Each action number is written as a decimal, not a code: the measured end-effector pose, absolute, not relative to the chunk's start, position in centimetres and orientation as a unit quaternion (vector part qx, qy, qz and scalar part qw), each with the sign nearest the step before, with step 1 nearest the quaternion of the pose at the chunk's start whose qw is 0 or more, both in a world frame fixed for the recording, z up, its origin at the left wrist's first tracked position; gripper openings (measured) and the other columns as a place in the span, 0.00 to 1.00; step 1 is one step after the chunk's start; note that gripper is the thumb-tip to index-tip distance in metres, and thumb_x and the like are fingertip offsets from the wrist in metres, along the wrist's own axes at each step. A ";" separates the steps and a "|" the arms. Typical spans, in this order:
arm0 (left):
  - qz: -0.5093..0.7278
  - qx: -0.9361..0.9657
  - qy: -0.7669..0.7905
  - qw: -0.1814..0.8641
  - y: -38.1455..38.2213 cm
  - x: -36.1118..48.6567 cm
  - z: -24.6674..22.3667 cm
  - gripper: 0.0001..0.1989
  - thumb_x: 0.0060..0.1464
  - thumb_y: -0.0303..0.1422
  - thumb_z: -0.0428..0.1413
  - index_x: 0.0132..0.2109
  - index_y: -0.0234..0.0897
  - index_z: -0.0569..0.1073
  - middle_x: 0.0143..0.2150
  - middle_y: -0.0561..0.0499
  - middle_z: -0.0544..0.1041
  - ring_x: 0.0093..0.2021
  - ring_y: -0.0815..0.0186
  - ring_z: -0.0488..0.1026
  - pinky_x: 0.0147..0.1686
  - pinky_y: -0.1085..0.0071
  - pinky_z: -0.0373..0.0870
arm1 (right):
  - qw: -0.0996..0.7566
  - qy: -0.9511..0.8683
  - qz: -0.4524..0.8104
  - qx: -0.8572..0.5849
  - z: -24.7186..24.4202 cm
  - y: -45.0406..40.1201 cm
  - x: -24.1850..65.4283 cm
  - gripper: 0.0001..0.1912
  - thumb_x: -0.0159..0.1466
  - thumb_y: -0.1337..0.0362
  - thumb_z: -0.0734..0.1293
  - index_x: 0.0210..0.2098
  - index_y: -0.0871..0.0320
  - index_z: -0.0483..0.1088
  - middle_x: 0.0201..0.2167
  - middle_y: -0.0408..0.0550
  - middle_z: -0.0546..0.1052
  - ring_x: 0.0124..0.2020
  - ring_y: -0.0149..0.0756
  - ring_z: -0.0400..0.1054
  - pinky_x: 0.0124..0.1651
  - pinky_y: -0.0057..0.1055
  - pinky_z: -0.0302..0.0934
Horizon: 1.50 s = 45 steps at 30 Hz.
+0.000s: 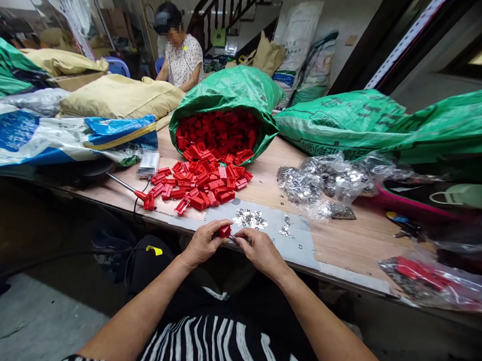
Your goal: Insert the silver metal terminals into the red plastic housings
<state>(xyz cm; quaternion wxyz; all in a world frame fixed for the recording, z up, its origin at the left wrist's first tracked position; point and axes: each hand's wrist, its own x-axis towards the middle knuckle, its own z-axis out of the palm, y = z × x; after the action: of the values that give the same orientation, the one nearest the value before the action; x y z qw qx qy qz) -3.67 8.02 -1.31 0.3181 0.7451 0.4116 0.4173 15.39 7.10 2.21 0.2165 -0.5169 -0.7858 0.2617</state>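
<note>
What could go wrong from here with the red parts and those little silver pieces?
The green bag lies with its mouth open toward the front, so more red parts might slide out. The silver pieces lie loose just beyond the hands and could get knocked and scattered. The red part in the left hand might slip near the table's edge.

– Where does your camera look from?
– Your own head, behind the near edge of the table [350, 245], facing forward and down over it.
– How near?
– Your left hand [204, 242] and right hand [259, 249] show close at that edge; the staircase [228, 2] stands far beyond the table.
</note>
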 end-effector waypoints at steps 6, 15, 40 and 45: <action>0.405 0.744 0.414 0.333 8.0 -3.8 -1.1 0.21 0.53 0.25 0.56 0.55 0.42 0.70 0.49 0.48 0.77 0.50 0.64 0.73 0.53 0.64 0.69 | 0.217 -0.794 0.261 -0.504 2.3 7.3 15.4 0.06 0.62 0.68 0.62 0.33 0.56 0.71 0.32 0.44 0.76 0.34 0.34 0.68 0.38 0.29 0.58; 0.404 0.743 0.412 0.340 8.0 -3.9 -1.5 0.22 0.53 0.25 0.57 0.55 0.41 0.70 0.50 0.47 0.77 0.50 0.62 0.73 0.53 0.64 0.68 | 0.213 -0.795 0.278 -0.495 2.4 7.5 15.7 0.07 0.63 0.68 0.62 0.34 0.56 0.72 0.32 0.45 0.76 0.35 0.34 0.68 0.38 0.29 0.58; 0.426 0.708 0.436 0.356 7.9 -3.7 -1.7 0.20 0.51 0.26 0.59 0.52 0.40 0.72 0.49 0.48 0.77 0.50 0.63 0.73 0.52 0.66 0.67 | 0.213 -0.792 0.258 -0.511 1.9 7.3 15.3 0.06 0.63 0.69 0.62 0.34 0.56 0.70 0.33 0.45 0.74 0.36 0.34 0.67 0.40 0.29 0.58; 0.422 0.714 0.436 0.348 7.7 -3.7 -1.9 0.20 0.51 0.26 0.58 0.52 0.40 0.72 0.49 0.48 0.77 0.48 0.63 0.74 0.50 0.67 0.69 | 0.192 -0.789 0.236 -0.533 2.2 6.9 14.8 0.05 0.63 0.68 0.62 0.33 0.56 0.69 0.33 0.45 0.74 0.36 0.34 0.67 0.40 0.29 0.57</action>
<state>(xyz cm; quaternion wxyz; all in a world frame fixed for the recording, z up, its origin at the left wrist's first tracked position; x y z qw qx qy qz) -3.67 7.73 -1.86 0.3482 0.7144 0.4362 0.4221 14.76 6.95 2.19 0.1923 -0.5333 -0.7892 0.2361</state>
